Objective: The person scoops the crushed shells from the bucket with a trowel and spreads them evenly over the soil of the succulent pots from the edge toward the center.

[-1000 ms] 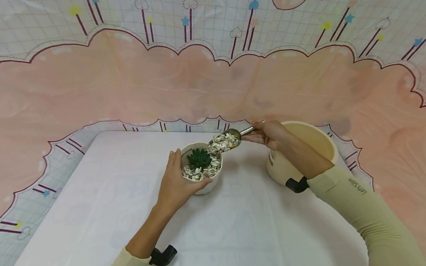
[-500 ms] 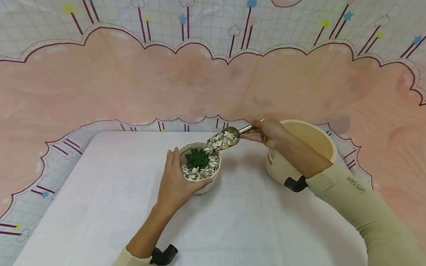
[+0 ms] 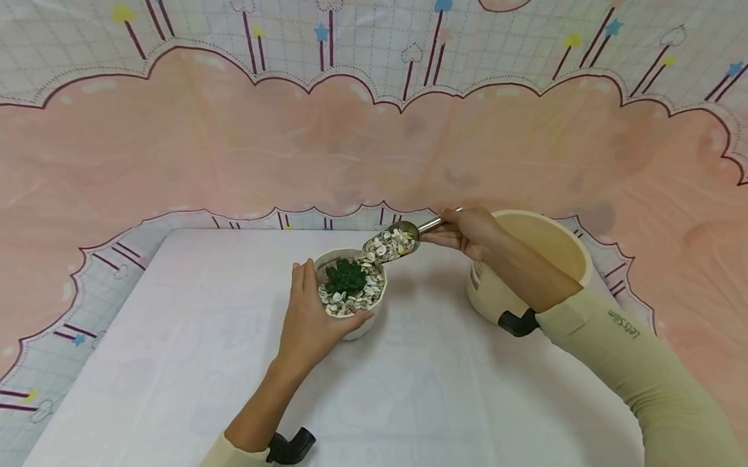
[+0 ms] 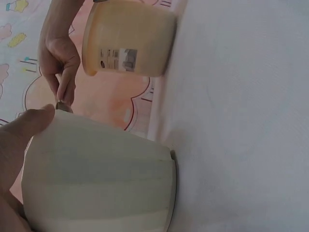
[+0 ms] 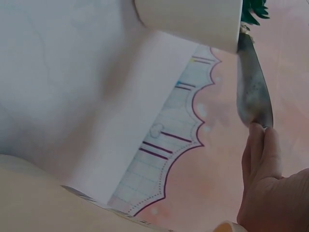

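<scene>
My left hand (image 3: 309,327) grips a white flower pot (image 3: 363,327) standing on the table, fingers around its left side and thumb at the front. Inside it a green succulent (image 3: 345,278) is surrounded by pale pebbles (image 3: 353,301). From the right, my right hand (image 3: 473,233) holds a metal scoop (image 3: 432,224) by its handle. More pebbles lie in the scoop, whose tip reaches over the pot's back right rim. In the right wrist view the scoop's underside (image 5: 253,87) tilts toward the pot. The left wrist view shows the pot's outer wall (image 4: 101,174) from close up.
A cream-coloured bucket (image 3: 559,240) stands at the right, partly under my right forearm; its label (image 4: 118,59) shows in the left wrist view. A white cover lies over the table (image 3: 405,399). Behind hangs a patterned pink cloth (image 3: 290,148).
Pebbles have slid from the scoop into the pot, so the scoop holds fewer and the layer at the pot's right side has grown. Both hands have stayed almost in place.
</scene>
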Available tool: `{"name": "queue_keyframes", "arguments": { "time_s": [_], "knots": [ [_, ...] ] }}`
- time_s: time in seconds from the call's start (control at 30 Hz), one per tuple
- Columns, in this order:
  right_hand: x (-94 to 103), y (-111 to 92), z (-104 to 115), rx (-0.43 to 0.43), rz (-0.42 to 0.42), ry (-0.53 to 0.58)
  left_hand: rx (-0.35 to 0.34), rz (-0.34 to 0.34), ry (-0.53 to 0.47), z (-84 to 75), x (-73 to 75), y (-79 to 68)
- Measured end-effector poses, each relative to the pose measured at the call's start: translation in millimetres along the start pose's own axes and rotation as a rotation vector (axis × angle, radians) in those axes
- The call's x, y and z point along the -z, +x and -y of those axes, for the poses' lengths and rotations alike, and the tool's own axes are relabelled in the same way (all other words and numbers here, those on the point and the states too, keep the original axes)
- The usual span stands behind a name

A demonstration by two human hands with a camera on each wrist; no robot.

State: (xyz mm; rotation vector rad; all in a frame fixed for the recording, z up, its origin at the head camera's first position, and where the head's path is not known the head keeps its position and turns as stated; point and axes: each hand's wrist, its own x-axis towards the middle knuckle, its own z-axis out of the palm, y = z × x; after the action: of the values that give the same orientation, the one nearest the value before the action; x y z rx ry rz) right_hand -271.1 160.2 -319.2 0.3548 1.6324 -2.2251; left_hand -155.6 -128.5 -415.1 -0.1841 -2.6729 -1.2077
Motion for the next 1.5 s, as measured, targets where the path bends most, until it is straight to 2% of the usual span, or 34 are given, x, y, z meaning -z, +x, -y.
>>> {"name": "queue_keyframes", "arguments": {
  "time_s": [0.1, 0.2, 0.33, 0.6, 0.77, 0.9, 1.1, 1.23, 1.37, 1.5],
  "knots": [
    [-0.5, 1, 0, 0.004, -0.001, -0.003, -0.018, 0.013, -0.005, 6.1, 1.2, 4.1],
    [-0.5, 1, 1, 0.012, -0.001, -0.007, -0.034, 0.055, -0.04, 12.2, 5.2, 8.9],
    [0.1, 0, 1, 0.018, -0.005, -0.008, -0.042, 0.087, -0.081, 13.4, 8.6, 10.4],
    [-1.1, 0, 1, 0.033, -0.006, -0.02, -0.001, 0.034, -0.045, 8.2, 2.7, 4.3],
    [-0.6, 0, 1, 0.037, -0.001, -0.024, -0.039, 0.057, -0.054, 14.2, 7.0, 9.9],
    [-0.4, -1, 2, 0.037, 0.007, -0.017, -0.052, 0.078, -0.086, 11.0, 11.0, 9.3],
    [-0.9, -1, 1, 0.038, 0.004, -0.017, 0.022, 0.032, -0.052, 2.1, 5.5, 1.8],
    [-1.5, -2, 1, 0.048, -0.003, -0.024, 0.005, 0.011, -0.034, 5.7, 4.2, 3.1],
    [-2.3, -3, 0, 0.053, -0.001, -0.026, -0.027, 0.054, -0.041, 10.3, 8.9, 7.0],
    [-3.0, -4, 1, 0.059, -0.004, -0.023, -0.028, 0.101, -0.026, 7.5, 11.8, 7.6]
  ]
}}
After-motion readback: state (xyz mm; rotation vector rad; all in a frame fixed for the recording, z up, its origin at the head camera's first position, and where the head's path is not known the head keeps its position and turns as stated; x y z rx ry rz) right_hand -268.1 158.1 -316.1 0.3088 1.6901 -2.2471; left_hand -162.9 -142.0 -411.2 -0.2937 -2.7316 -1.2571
